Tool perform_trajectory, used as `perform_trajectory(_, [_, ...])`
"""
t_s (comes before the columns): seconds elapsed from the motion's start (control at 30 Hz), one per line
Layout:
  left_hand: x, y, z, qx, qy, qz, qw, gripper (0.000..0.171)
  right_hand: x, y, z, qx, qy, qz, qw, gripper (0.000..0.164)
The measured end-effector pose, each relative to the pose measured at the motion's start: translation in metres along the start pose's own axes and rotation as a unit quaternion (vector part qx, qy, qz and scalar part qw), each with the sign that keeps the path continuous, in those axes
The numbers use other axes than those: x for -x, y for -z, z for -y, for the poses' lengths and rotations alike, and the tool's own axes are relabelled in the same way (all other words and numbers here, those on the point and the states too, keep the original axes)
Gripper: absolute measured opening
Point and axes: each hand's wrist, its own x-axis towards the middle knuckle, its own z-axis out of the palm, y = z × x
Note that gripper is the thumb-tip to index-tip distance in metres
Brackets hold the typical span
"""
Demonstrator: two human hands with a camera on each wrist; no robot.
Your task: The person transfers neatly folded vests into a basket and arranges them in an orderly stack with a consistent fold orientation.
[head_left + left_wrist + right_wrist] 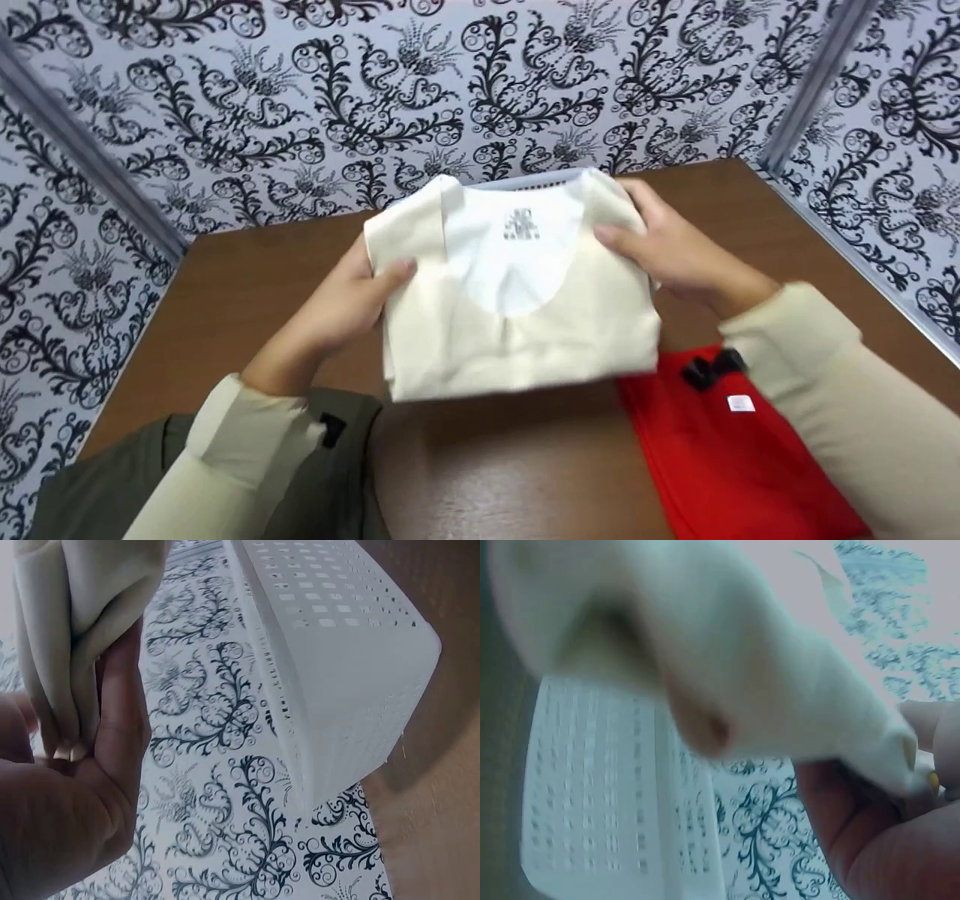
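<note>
The brown table (510,472) bears a dark green garment (337,480), red cloth (720,450) and a white basket (337,682).

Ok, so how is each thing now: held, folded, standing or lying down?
Shirt: folded, held up
Left grip: holding the shirt
Right grip: holding the shirt's other side
Basket: standing upright, inside hidden
Red cloth: lying on the table
Green cloth: lying there too, partly hidden
</note>
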Motion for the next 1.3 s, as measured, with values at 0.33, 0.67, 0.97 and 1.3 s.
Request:
perform_trajectory(0.33, [-0.066,-0.003,0.003,-0.118,0.003,-0.090,0.9889,0.049,-0.069,0.017,0.007,0.113,-0.052,-0.034,0.992,0.063])
perform_trajectory(0.67, [-0.106,-0.006,0.023,-0.141,0.060,-0.122,0.9807,0.050,-0.112,0.011,-0.004,0.154,-0.068,-0.028,0.985,0.066])
perform_trajectory(0.97, [-0.110,-0.013,0.050,-0.205,0.120,-0.069,0.9690,0.083,-0.113,0.000,-0.029,0.207,-0.113,0.053,0.970,0.070])
perform_trajectory(1.3, [-0.110,-0.017,0.064,-0.295,0.087,-0.061,0.9495,0.100,-0.109,-0.020,-0.054,0.206,-0.110,0.071,0.970,0.099])
